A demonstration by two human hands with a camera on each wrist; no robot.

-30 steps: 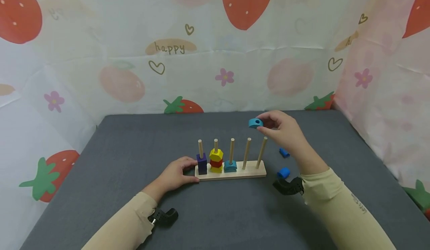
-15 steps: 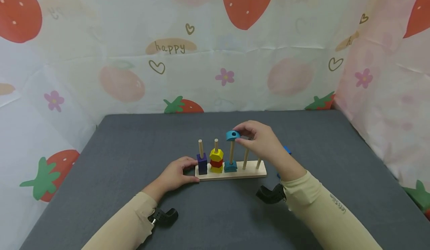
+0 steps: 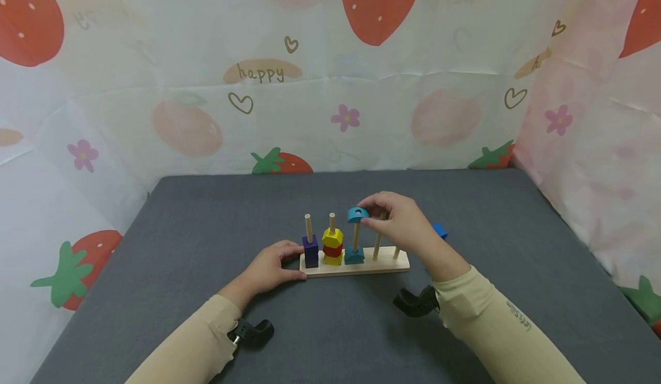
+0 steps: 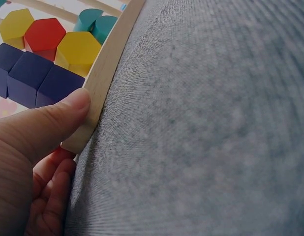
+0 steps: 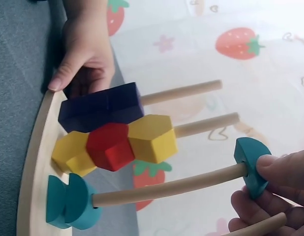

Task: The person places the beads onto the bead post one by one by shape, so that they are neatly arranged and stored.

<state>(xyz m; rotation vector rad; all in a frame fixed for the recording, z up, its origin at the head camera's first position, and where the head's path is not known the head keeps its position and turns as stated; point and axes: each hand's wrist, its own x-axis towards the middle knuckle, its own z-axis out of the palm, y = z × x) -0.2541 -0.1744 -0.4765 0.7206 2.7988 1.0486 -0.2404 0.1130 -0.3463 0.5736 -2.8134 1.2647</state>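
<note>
My left hand (image 3: pixel 271 266) grips the left end of a wooden peg base (image 3: pixel 389 262), thumb on its near edge. My right hand (image 3: pixel 397 217) pinches a teal half-round block (image 5: pixel 253 150) at the top of the third peg (image 5: pixel 167 190), whose tip enters the block's hole. Lower on that peg sit two more teal half-round blocks (image 5: pixel 84 201). Dark purple blocks (image 3: pixel 311 255) fill the lower part of the first peg. On the second, a red hexagonal block (image 5: pixel 110 146) lies between two yellow hexagonal blocks (image 5: pixel 153 137).
Right of the third peg stand two more pegs (image 3: pixel 376 247), partly behind my right hand. A blue block (image 3: pixel 440 231) lies on the grey tabletop (image 3: pixel 330 338) beyond my right forearm. Black wrist mounts (image 3: pixel 415 302) stick out from both sleeves. A strawberry-print cloth (image 3: pixel 382 143) hangs behind.
My right hand has moved left and down, carrying the teal half-round block from above the right-hand pegs onto the third peg's tip. My left hand has stayed on the base.
</note>
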